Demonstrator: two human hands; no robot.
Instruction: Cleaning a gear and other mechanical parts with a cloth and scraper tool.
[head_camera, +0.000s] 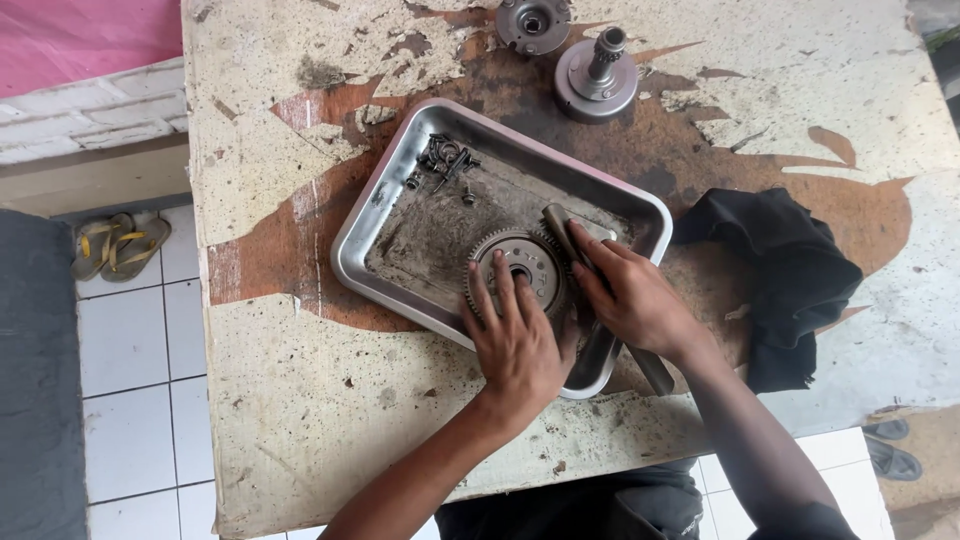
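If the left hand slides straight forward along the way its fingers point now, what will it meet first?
The left hand already lies on the toothed gear in the metal tray, fingers pointing up the picture. Going straight on, beyond the gear, it would probably reach the small pile of bolts and springs near the tray's far corner, though the exact line is uncertain.
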